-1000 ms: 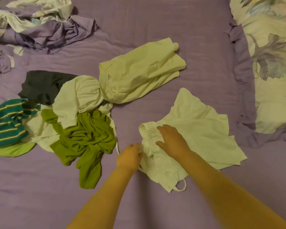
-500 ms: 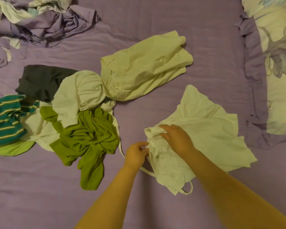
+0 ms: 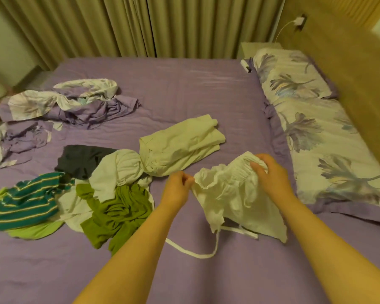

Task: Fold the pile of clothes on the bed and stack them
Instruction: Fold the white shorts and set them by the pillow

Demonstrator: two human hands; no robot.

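I am seeing both hands holding the white garment [image 3: 233, 194] above the purple bed [image 3: 184, 88]: the left hand [image 3: 177, 189] is pinching its edge, the right hand [image 3: 270, 174] is gripping what is probably the gathered waistband, its strap [image 3: 198, 253] is trailing down.

The white garment [image 3: 233, 194] between my fingers is thin matt cloth, crinkled, with a gathered elastic-looking band and flat woven ties. Under it the purple bed sheet [image 3: 184, 84] is smooth matt cotton-like fabric, faintly creased. The striped top [image 3: 24, 200] looks knitted, the green garment [image 3: 119, 213] soft and rumpled.
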